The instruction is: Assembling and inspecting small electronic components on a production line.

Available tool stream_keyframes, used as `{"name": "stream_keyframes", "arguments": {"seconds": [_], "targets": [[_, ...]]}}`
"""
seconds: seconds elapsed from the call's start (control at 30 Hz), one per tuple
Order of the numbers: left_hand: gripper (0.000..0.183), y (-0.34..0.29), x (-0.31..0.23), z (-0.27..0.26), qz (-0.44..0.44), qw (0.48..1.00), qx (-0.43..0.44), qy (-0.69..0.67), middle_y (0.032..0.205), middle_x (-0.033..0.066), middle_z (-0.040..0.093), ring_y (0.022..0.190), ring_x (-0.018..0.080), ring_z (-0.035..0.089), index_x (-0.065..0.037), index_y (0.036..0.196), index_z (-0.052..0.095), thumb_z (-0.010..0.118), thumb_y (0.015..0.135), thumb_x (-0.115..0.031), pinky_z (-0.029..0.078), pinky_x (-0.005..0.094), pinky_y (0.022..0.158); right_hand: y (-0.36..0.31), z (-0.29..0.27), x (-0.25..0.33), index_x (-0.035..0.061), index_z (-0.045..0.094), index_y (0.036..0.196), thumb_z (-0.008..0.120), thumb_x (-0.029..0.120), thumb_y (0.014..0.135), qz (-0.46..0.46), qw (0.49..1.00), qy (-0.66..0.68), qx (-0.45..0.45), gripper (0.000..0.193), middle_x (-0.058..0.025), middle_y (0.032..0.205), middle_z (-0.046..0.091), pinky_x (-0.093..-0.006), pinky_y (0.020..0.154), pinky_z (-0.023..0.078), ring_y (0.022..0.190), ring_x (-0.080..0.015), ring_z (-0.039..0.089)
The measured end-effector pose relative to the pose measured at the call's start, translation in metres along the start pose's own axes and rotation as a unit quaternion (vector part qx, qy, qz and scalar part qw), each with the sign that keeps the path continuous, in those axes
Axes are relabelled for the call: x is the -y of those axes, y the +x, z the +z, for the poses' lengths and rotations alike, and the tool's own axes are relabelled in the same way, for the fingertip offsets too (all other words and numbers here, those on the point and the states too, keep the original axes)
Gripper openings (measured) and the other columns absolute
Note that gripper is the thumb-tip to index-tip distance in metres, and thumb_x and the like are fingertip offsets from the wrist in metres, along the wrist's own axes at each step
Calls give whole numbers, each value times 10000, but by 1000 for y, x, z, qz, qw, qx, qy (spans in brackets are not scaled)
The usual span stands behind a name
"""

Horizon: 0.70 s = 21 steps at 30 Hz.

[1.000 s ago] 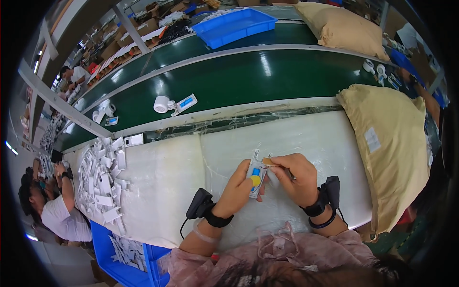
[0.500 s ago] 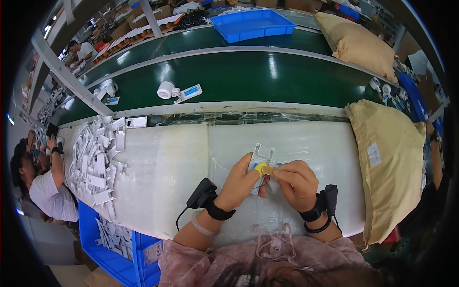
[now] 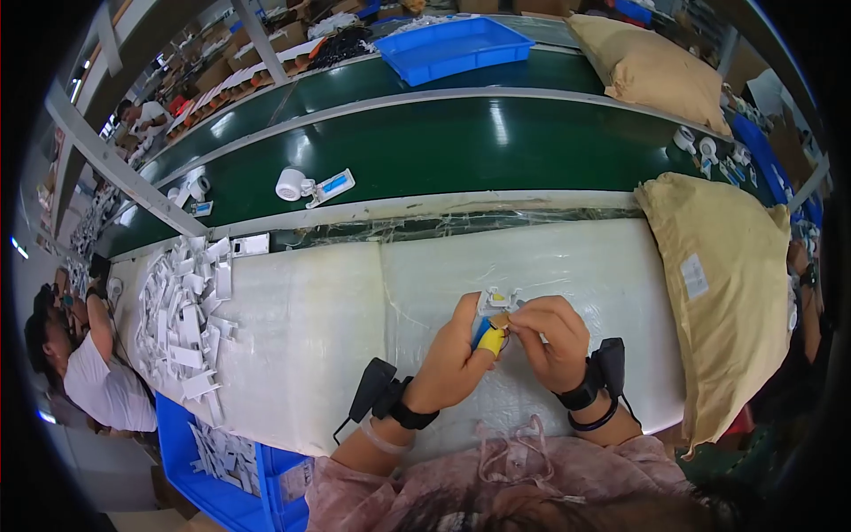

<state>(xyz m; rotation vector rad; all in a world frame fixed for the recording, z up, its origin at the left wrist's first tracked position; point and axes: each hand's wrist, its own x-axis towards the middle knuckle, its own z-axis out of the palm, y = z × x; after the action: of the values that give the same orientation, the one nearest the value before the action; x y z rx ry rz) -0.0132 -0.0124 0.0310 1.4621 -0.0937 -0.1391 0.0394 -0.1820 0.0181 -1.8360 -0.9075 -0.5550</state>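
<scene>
Over the wrapped tabletop, my left hand (image 3: 450, 365) is closed around a small white plastic housing (image 3: 488, 304), with a yellow cover on its thumb. A blue part (image 3: 482, 331) shows along the housing beside the thumb. My right hand (image 3: 553, 339) pinches a small flat tan piece (image 3: 502, 320) against the housing, just above the yellow thumb. My fingers hide much of the housing's lower half. Both wrists carry black straps with black devices.
White plastic housings (image 3: 184, 306) lie heaped on the left of the table, above a blue bin (image 3: 177, 452) holding more. A brown paper sack (image 3: 722, 293) stands at the right. Beyond runs a green conveyor (image 3: 417, 151) with a white round-headed unit (image 3: 291, 184). A co-worker (image 3: 97, 372) sits left.
The housing has been tipped in my left hand, and its blue part now shows more. My left hand has dropped slightly; my right still pinches the tan piece. The whole view has shifted a little.
</scene>
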Motion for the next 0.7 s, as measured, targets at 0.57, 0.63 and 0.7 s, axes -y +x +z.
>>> {"name": "stream_keyframes", "arguments": {"seconds": [0.57, 0.63, 0.7], "targets": [[387, 0, 1, -1, 50, 992, -4, 116, 885, 70, 575, 750, 117, 566, 17, 1237, 399, 396, 851, 26, 490, 272, 698, 2, 1, -1, 89, 705, 913, 703, -57, 629, -23, 999, -14, -36, 320, -41, 859, 650, -307, 626, 477, 736, -217, 610], [373, 0, 3, -1, 57, 993, -9, 106, 871, 65, 580, 756, 116, 576, 14, 1222, 414, 397, 849, 24, 487, 267, 712, 2, 1, -1, 90, 705, 910, 703, -54, 625, -26, 999, -19, -38, 320, -38, 853, 649, -307, 622, 474, 730, -213, 608], [367, 0, 5, -2, 60, 992, -10, 111, 864, 63, 580, 756, 117, 578, 14, 1219, 416, 403, 852, 22, 485, 264, 714, 2, 2, -2, 90, 706, 910, 701, -54, 626, -29, 999, -6, -39, 318, -36, 843, 647, -308, 620, 474, 724, -211, 606]]}}
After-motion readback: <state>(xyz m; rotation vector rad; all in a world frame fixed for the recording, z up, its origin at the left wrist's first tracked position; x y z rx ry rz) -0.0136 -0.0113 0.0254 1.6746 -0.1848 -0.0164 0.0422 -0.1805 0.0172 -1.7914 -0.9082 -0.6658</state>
